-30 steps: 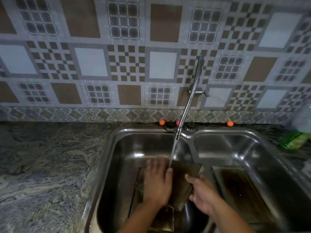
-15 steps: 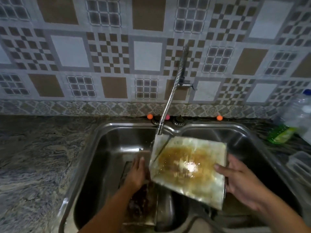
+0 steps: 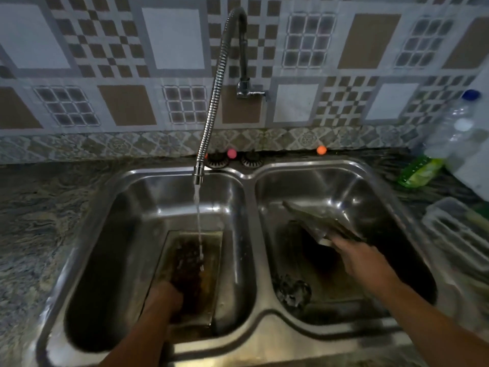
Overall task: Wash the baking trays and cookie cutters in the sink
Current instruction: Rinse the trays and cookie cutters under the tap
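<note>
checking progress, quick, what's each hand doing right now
Left hand: down on the dirty baking tray in the left basin; grip cannot be told.
Right hand: closed on a tilted tray in the right basin.

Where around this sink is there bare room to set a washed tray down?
The granite counter left of the left basin is bare. Right of the right basin, a green sponge, plastic bottle and rack crowd it. Both basins hold trays.

Water runs from the flexible faucet (image 3: pixel 214 83) onto a stained baking tray (image 3: pixel 191 263) in the left basin, where the left hand (image 3: pixel 164 300) rests. The right hand (image 3: pixel 362 258) grips a tilted tray (image 3: pixel 317 218) in the right basin.
</note>
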